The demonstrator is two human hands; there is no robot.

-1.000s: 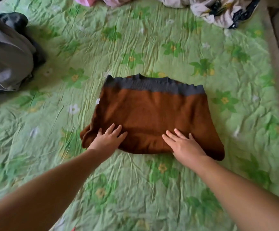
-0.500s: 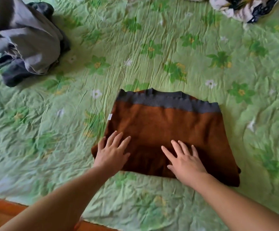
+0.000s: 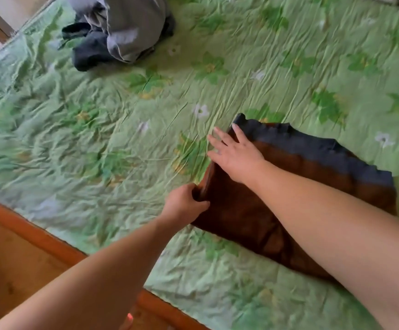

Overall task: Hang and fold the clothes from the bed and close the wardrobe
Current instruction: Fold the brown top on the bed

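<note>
left hand [image 3: 186,203] fingers pinch the brown sweater [image 3: 296,184] edge — right hand [image 3: 235,154] fingers spread flat on it.

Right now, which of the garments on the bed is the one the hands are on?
The brown sweater with the grey band: the left hand pinches its edge, the right hand lies flat on it. The grey clothes pile lies untouched, farther up.

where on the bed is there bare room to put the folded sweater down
The widest bare stretch of green bedspread lies left of the brown sweater, between the grey clothes pile and the wooden bed edge. More open sheet runs beyond the sweater's dark band. It is crowded at the sweater's left edge, where the left hand and right hand work.
</note>
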